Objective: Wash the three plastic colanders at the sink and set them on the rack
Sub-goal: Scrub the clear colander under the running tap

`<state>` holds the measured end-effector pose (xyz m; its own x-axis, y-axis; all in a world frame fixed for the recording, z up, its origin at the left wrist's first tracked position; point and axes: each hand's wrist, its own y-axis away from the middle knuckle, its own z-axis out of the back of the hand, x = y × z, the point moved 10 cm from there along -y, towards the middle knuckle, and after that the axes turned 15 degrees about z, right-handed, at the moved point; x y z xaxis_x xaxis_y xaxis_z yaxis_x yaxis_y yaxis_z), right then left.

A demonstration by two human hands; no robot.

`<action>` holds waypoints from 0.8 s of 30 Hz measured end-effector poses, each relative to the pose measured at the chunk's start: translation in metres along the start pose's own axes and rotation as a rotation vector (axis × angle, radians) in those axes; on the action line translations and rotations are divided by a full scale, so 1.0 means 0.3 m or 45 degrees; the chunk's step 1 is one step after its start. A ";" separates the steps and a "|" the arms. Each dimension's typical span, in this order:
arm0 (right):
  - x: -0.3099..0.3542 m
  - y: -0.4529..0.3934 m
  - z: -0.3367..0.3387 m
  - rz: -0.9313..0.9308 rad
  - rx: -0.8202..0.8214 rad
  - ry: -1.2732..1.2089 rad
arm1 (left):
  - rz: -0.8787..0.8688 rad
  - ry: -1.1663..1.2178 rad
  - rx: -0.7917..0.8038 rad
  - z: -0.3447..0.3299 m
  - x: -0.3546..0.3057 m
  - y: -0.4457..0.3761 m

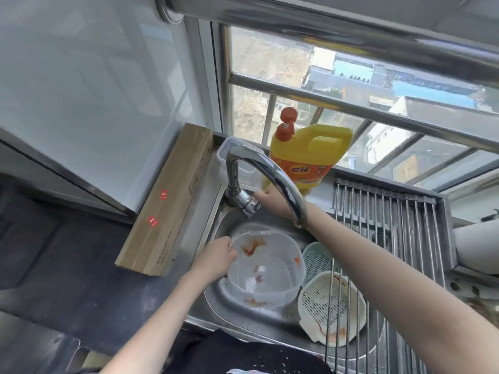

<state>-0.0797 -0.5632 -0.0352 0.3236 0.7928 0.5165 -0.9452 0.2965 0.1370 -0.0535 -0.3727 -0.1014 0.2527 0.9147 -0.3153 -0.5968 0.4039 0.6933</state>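
Down in the sink (pixel 216 268), the left hand (pixel 216 259) grips the left rim of a clear plastic colander (pixel 266 268). Its fingers are curled over the rim's edge, with the fingertips inside the bowl and the palm on the outer wall. The colander sits upright in the left part of the basin, beneath the spout of the curved tap (pixel 270 171), and carries orange-red smears on its inner wall and base.

The right hand (pixel 272 199) reaches across the basin to the back edge of the sink, partly hidden behind the tap's arc. Its fingers are held together and point at the tap's lever (pixel 249 205) at the base; whether they press it or only lie just beside it cannot be told.

A pale green colander (pixel 317 259) lies in the right part of the basin, partly beneath the right forearm. Just in front of it, a white colander (pixel 324 309) tilts on its side with reddish stains on its rim. Both lie under the bars of a metal rack (pixel 391 238) that spans the sink's right side.

A yellow detergent jug (pixel 310 155) stands at the back edge behind the tap, with a clear container (pixel 229 149) just left of it.
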 end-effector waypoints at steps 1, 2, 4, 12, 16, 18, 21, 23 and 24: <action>-0.004 -0.001 -0.017 0.033 0.056 0.035 | -0.006 -0.019 0.005 -0.003 -0.011 -0.005; -0.001 -0.001 -0.041 0.079 0.136 0.056 | -0.010 -0.030 0.013 -0.006 -0.023 -0.007; 0.009 0.011 -0.066 0.148 0.236 0.113 | -0.018 -0.035 0.043 -0.016 -0.042 -0.008; -0.053 0.084 -0.098 -0.057 0.297 0.007 | -0.086 -0.047 -0.026 -0.001 -0.103 0.007; -0.047 0.096 -0.109 -0.070 0.292 -0.008 | -0.093 0.031 -0.033 0.003 -0.113 0.011; -0.050 0.093 -0.103 -0.078 0.304 -0.020 | -0.112 0.034 -0.038 0.001 -0.123 0.019; -0.039 0.106 -0.083 -0.104 0.299 -0.042 | -0.134 0.026 -0.045 0.000 -0.139 0.031; -0.013 0.115 -0.085 -0.039 0.290 -0.028 | -0.137 -0.002 -0.047 -0.001 -0.145 0.037; -0.006 0.121 -0.084 -0.006 0.291 -0.024 | -0.136 -0.014 -0.044 -0.004 -0.147 0.039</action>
<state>-0.1134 -0.5404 -0.0525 0.3288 0.7810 0.5309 -0.9300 0.1701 0.3258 -0.0726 -0.4082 -0.0801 0.3246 0.8666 -0.3791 -0.5920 0.4987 0.6331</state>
